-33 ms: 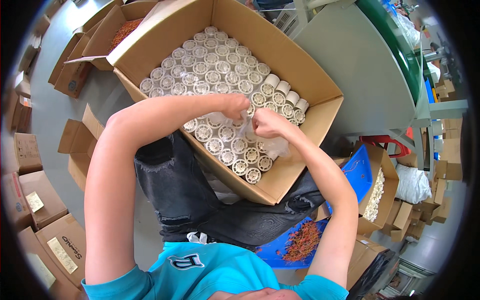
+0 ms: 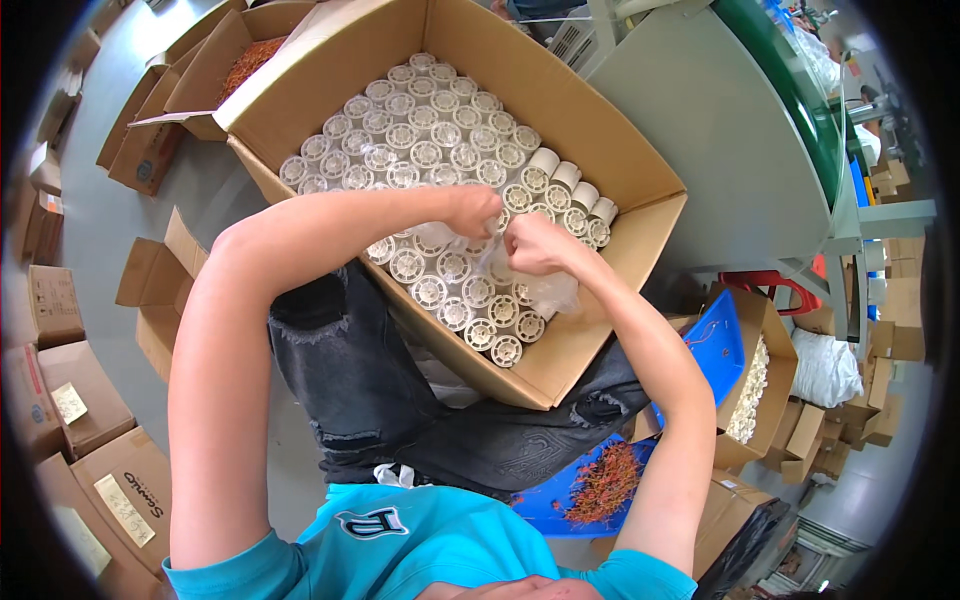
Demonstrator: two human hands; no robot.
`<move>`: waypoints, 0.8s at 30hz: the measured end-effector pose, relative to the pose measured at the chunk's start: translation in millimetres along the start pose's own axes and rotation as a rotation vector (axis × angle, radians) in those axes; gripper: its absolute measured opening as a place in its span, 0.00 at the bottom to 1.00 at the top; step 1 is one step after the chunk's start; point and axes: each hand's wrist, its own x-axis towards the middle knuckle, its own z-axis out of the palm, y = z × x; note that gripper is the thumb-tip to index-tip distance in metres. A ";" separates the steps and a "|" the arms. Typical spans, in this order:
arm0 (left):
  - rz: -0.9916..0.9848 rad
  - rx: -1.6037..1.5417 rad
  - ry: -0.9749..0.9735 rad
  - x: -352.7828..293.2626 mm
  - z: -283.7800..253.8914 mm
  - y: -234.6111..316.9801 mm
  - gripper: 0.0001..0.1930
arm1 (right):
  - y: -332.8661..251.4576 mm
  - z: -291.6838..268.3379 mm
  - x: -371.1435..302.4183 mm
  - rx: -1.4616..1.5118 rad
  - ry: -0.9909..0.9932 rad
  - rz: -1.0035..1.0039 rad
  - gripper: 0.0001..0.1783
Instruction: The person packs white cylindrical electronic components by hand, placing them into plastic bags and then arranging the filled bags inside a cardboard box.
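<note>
Here we are over the open carton (image 2: 600, 140), both hands at work above its near half, and the clear plastic (image 2: 552, 293) bunches between them, trailing toward the carton's near-right edge. Our left hand (image 2: 472, 212) has its fingers curled together on the film; our right hand (image 2: 538, 245), knuckles up, looks clamped on it too, though its fingertips are hidden. Below, rows of white round-ended parts (image 2: 425, 154) pack in tightly, and this is where trouble could start: a hard, uneven tug might split the thin film, or drag it across those slotted ends and tip a few. Our dark jeans (image 2: 350, 370) sit close along the near-left edge, so a knee bump could jostle the lot.
</note>
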 end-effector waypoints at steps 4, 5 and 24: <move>0.116 -0.130 0.283 -2.6 -16.0 4.1 0.10 | -10.6 -12.8 -6.3 0.102 0.142 -0.018 0.14; 0.121 -0.127 0.280 -4.8 -26.7 10.7 0.10 | -10.8 -13.0 -7.9 0.138 0.167 -0.023 0.17; 0.077 0.168 -0.518 -30.6 6.3 20.9 0.19 | -20.6 53.4 6.6 -0.324 -0.212 -0.278 0.06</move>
